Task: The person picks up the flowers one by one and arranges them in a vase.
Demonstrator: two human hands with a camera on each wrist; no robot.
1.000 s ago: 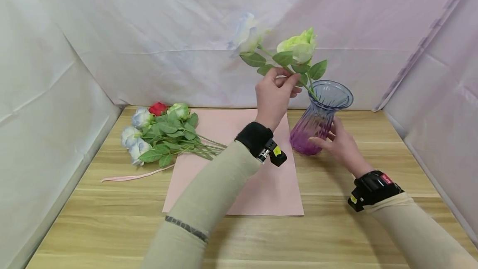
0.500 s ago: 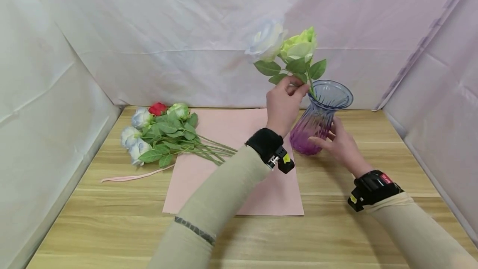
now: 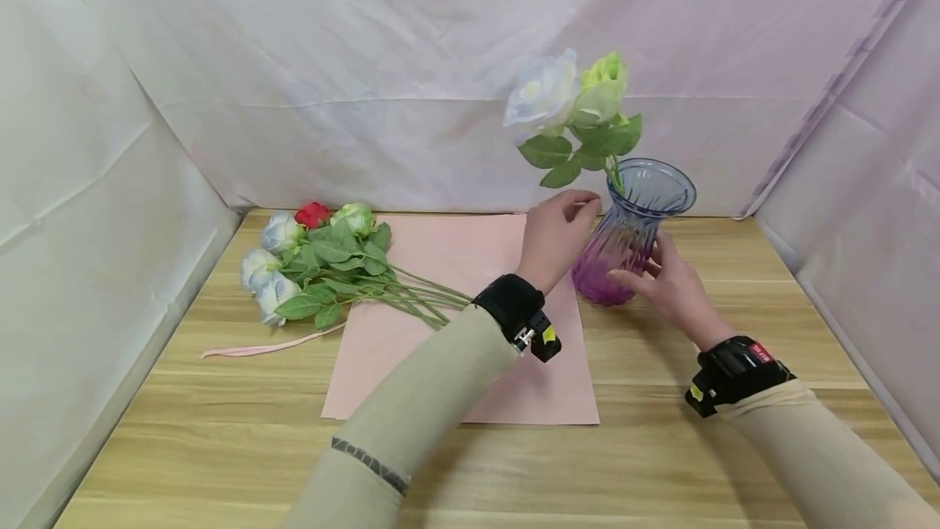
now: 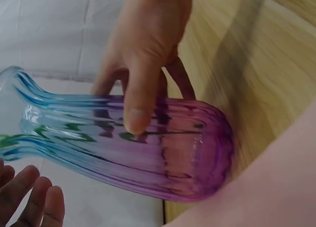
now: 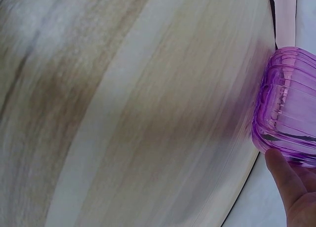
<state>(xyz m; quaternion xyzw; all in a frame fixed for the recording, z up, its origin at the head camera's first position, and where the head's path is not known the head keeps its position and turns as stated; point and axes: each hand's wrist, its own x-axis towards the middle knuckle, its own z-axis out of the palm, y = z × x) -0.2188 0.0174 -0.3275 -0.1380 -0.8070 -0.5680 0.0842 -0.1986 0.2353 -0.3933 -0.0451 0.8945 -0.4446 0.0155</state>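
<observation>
A ribbed glass vase [image 3: 624, 247], blue at the rim and purple at the base, stands on the table, leaning slightly in the head view. My right hand [image 3: 671, 284] grips its lower right side, thumb in front, as the left wrist view also shows on the vase [image 4: 163, 143]. Two artificial flowers stand in it: a pale blue rose [image 3: 543, 96] and a green-white one [image 3: 602, 92], leaning left over the rim. Just left of the vase neck is my left hand [image 3: 558, 231], fingers loosely bent and holding nothing; its fingertips [image 4: 53, 202] show beside the glass.
Left of the hands lies a bunch of artificial flowers [image 3: 323, 255], with blue, red and green heads, its stems crossing a pink paper sheet [image 3: 448, 243]. A pink ribbon [image 3: 272, 345] trails from the sheet's left side. White cloth [image 3: 367, 39] hangs behind the wooden table [image 3: 220, 431].
My left hand first moved right with the pale blue rose, then let go and dropped below it. The rose now stands in the vase beside the green one. The right hand stayed on the vase.
</observation>
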